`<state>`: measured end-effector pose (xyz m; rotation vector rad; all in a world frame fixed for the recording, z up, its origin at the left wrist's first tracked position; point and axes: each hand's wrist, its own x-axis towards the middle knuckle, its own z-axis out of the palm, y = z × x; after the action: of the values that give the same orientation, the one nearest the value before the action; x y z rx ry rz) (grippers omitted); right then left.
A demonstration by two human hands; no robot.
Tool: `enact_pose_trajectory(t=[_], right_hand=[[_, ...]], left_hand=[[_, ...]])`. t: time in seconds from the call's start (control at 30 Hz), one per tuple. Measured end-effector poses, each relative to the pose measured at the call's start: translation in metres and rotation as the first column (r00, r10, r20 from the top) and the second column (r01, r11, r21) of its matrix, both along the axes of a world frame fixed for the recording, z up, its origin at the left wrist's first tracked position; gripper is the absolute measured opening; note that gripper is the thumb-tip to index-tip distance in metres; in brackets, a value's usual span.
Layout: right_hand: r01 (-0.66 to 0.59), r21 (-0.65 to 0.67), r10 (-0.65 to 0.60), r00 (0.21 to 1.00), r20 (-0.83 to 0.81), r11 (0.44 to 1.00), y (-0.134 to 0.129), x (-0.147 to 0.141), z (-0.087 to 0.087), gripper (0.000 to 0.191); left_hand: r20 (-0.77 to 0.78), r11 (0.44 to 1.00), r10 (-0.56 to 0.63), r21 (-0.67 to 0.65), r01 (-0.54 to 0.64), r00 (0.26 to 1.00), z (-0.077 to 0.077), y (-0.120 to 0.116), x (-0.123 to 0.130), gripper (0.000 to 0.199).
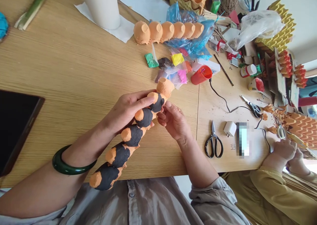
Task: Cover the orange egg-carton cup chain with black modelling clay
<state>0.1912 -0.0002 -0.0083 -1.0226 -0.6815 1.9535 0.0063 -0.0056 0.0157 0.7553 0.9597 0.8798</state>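
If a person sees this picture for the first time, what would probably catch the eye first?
Probably the black-and-orange strip near the middle, held in the left hand, with the right hand at its far end. Next might come the plain orange strip lying beyond, by the blue bag. The dark green bangle at lower left also stands out.

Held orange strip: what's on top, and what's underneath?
On the held orange strip: black patches along all but the upper-end bump, plus the thumb of the left hand. Its underside is turned away; what's there can't be seen.
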Motion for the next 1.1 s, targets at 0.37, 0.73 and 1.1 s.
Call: enact_pose_trajectory(t=[0.37,0.73,1.1], right_hand=[[-0.022,0.062,0.019,0.999,0.046,0.998,-0.003,-0.002,-0.003,0.053],[-0.035,-0.027,0.034,0.999,-0.043,0.999,0.000,0.002,-0.004,0.053],[-0.033,-0.152,0.022,0.997,-0.077,0.988,0.003,0.006,-0.002,0.042]], left_hand=[[0.027,0.999,-0.024,-0.028,0.025,0.999,-0.001,0.001,0.000,0.055],[-0.035,1.000,0.012,-0.001,-0.012,0.999,0.001,-0.003,0.000,0.053],[-0.013,0.994,-0.099,0.054,0.099,0.995,-0.014,-0.001,-0.002,0.056]])
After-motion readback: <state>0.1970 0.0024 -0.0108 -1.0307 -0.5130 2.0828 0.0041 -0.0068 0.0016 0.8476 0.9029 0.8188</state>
